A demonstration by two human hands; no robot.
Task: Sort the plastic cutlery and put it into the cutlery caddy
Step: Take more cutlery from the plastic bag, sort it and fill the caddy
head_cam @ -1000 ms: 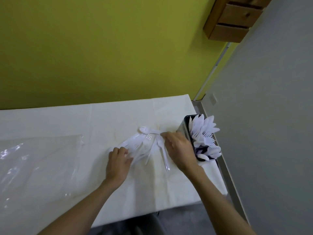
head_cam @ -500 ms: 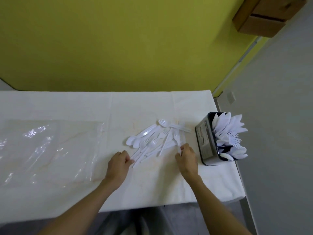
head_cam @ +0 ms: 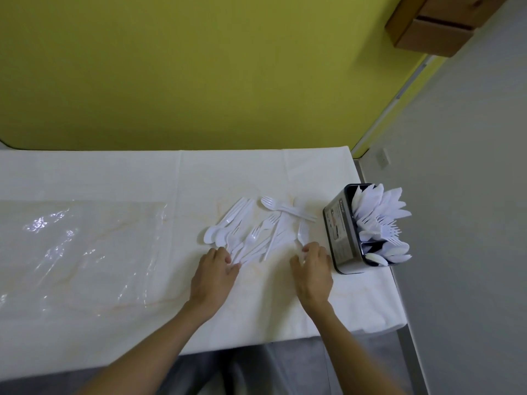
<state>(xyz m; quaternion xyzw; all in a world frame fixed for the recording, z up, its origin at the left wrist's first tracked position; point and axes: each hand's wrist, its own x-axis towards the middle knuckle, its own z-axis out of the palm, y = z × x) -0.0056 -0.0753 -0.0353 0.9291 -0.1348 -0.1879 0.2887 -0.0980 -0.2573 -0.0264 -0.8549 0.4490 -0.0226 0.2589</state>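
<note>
The right hand [head_cam: 312,269] is no longer over the loose heap of white plastic forks, spoons and knives [head_cam: 251,229]; it now sits lower on the white-covered counter [head_cam: 114,172], just left of the dark metal cutlery caddy [head_cam: 340,235]; its grip meets the handle end of a single white plastic piece [head_cam: 301,230], drawn a little clear of the heap toward the caddy; whether the fingers are closed on it I cannot tell; the left hand [head_cam: 215,276] stays on the heap's side farthest from the caddy, grip apart, fingers lying on handle ends; the caddy already bristles with cutlery; by my judgement one more piece is singled out, with many left to sort.
</note>
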